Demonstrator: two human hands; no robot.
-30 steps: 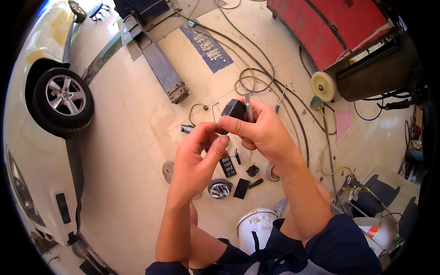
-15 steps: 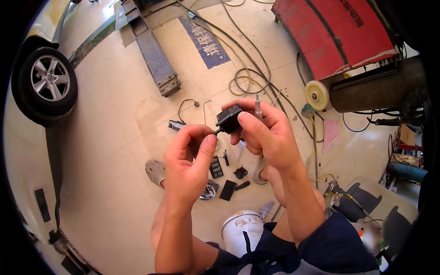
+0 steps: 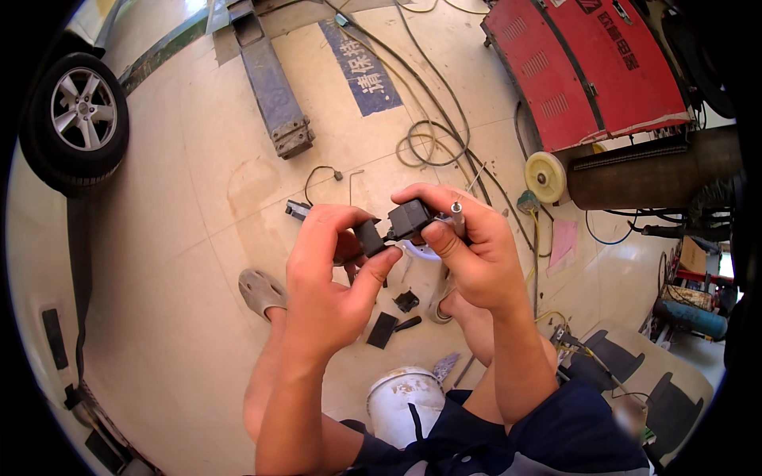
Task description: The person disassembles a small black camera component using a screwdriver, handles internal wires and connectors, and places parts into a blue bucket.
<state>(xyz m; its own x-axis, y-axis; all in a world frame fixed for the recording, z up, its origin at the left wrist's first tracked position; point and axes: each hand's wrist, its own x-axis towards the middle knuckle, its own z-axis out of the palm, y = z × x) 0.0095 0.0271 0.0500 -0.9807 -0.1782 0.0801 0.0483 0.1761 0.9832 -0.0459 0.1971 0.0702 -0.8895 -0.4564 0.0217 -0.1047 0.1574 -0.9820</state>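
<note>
My left hand (image 3: 325,274) pinches a small dark rectangular block (image 3: 370,237) between thumb and fingers. In my right hand (image 3: 480,250) is a black box-shaped part (image 3: 410,218), gripped by the thumb and fingers. A thin black neck runs between the two pieces; whether they are joined firmly I cannot tell. The same right hand also keeps a slim silver tool (image 3: 458,217), its hollow-looking tip standing up beyond the thumb; its other end is hidden. Below the hands, on the floor, lie a small black part (image 3: 406,301), a flat black plate (image 3: 382,330) and a black-handled tool (image 3: 409,324).
A white bucket (image 3: 405,401) stands between my legs. Farther off lie a cabled black part (image 3: 298,209), a bent rod (image 3: 352,186) and looped hoses (image 3: 432,143). A blue lift arm (image 3: 274,103), a car wheel (image 3: 85,109) and a red cabinet (image 3: 571,71) stand around.
My left hand has shifted its pinch from the thin cord-like end to the dark block, now in sight. The silver tool's tip has tipped toward me. The view has shifted slightly.
</note>
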